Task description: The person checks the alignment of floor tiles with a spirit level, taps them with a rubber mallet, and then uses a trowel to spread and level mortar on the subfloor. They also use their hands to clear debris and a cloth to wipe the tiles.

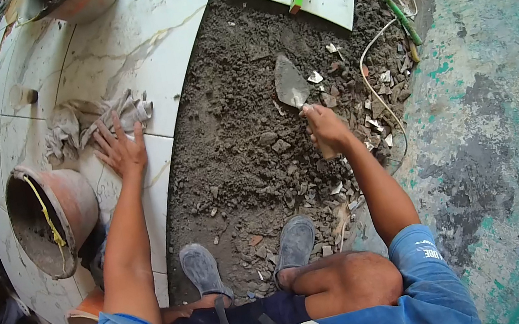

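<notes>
Right hand (pixel 327 129) grip wraps the trowel (pixel 291 81) over the mortar bed (pixel 242 144); left hand (pixel 122 151) spread flat on the tile (pixel 135 45) beside it, bracing.

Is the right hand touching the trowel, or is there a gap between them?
Touching. The head view shows the right hand closed around the handle of the trowel, with no gap.

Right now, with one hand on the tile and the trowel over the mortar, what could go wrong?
The left hand leans on the edge tile beside the loose mortar bed; its weight may shift that tile. The right hand holds the trowel among sharp tile shards, which could cut fingers. The white cord nearby might snag the trowel.
</notes>
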{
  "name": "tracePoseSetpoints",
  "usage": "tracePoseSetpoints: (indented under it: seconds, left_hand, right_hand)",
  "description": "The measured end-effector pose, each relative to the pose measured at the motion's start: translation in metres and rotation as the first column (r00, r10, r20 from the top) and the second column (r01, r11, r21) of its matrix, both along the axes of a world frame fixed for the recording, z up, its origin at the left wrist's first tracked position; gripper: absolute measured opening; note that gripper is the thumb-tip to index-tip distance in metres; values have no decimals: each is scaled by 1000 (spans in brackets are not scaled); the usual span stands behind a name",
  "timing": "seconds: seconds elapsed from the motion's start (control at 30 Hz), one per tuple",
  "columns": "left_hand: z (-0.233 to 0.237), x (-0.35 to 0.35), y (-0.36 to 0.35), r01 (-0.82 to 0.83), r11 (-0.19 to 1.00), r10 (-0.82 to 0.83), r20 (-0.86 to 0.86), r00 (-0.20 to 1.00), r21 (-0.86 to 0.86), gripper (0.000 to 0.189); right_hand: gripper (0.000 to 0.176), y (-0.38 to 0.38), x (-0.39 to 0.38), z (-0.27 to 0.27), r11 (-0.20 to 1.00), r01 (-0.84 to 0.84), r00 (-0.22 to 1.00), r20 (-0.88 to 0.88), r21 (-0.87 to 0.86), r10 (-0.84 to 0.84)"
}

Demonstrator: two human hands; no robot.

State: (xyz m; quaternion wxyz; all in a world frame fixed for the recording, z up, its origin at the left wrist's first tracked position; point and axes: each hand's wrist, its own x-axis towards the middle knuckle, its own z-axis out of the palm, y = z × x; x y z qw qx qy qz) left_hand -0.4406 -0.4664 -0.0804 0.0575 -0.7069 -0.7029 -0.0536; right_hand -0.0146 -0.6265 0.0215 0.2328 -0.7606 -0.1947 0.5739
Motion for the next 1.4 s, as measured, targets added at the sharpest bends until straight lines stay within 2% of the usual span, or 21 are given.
tracePoseSetpoints:
  seconds: [0.13, 0.27, 0.33, 0.37, 0.4, 0.47, 0.53, 0.6, 0.7, 0.77, 0.83, 0.9, 0.97, 1.03, 1.07, 1.13, 1.2, 1.27, 1.3, 1.33, 1.4]
  left_hand:
    - [-1, 1, 1, -8, 1000, 8, 12, 1000, 3, 74]
    - [3, 3, 0, -21, 1000, 21, 19, 1000, 0, 74]
    - [9, 10, 9, -68, 996, 67, -15, 998, -60, 75]
    - [8, 4, 0, -75, 994, 73, -22, 997, -77, 74]
    - [6, 5, 0, -61, 995, 61, -9, 998, -75, 74]
    - [3, 3, -4, -52, 997, 52, -8, 999, -64, 74]
    - [3, 2, 3, -32, 999, 32, -2, 999, -26, 74]
    - [2, 2, 0, -32, 999, 32, 2, 999, -40, 74]
    - [-1, 1, 1, -30, 999, 31, 28, 999, -41, 76]
    - [-2, 1, -1, -24, 999, 25, 17, 1000, -33, 75]
    - [-6, -2, -1, -11, 1000, 11, 23, 1000, -21, 75]
    - [-8, -4, 1, -9, 1000, 9, 8, 1000, -9, 74]
    - [-1, 0, 0, -37, 998, 36, -18, 999, -45, 73]
    - [0, 1, -1, -18, 998, 17, -24, 1000, -63, 73]
    - [-1, 1, 1, -17, 999, 16, -20, 1000, -45, 73]
    - [-4, 0, 0, -8, 999, 7, -19, 1000, -34, 72]
    - [-4, -3, 0, -11, 1000, 10, -39, 999, -17, 71]
    - [-3, -2, 2, 8, 1000, -8, -37, 999, 0, 71]
    - [-3, -1, 2, -3, 1000, 3, -31, 1000, -4, 71]
    - [-3, -1, 0, -13, 1000, 12, -33, 999, -17, 71]
    - [-9, -8, 1, 7, 1000, -8, -62, 998, -7, 71]
  right_hand:
    - [30, -64, -17, 5, 987, -158, 973, -177, -30, 151]
    - [30, -119, -39, 16, 901, -416, 900, -196, -119, 390]
    - [32, -117, -37, 9, 855, -518, 849, -112, 20, 517]
    - [33, -74, -45, 30, 914, -405, 898, -180, 24, 402]
    - [34, -59, -46, 15, 908, -412, 896, -149, 76, 419]
    - [38, -40, -66, 3, 896, -441, 882, -209, -47, 423]
    - [43, -69, -93, -14, 764, -640, 757, -101, 83, 645]
    - [46, -100, -115, -9, 599, -800, 599, -109, -33, 793]
    - [45, -104, -113, -13, 441, -894, 435, 78, -84, 897]
    - [44, -70, -96, -4, 507, -853, 470, 240, -126, 849]
    - [45, -54, -69, -17, 720, -694, 704, 217, 4, 677]
    - [43, -52, -44, -15, 823, -567, 790, 277, -8, 547]
    - [43, -59, -25, -12, 876, -482, 838, 306, 23, 453]
    - [44, -74, -17, 0, 936, -344, 877, 333, -68, 347]
    - [43, -90, -8, -12, 966, -255, 903, 365, 32, 226]
    - [43, -121, 11, -24, 995, -104, 942, 319, -9, 101]
    - [43, -145, 17, -32, 998, -60, 934, 354, 25, 47]
    - [43, -142, 21, -4, 995, 88, 925, 374, -40, -67]
    - [41, -155, 34, -24, 999, 9, 847, 530, 37, -28]
    - [41, -147, 32, -4, 999, 15, 848, 529, 34, -31]
    - [39, -118, 18, 56, 979, 19, 666, 728, 202, -163]
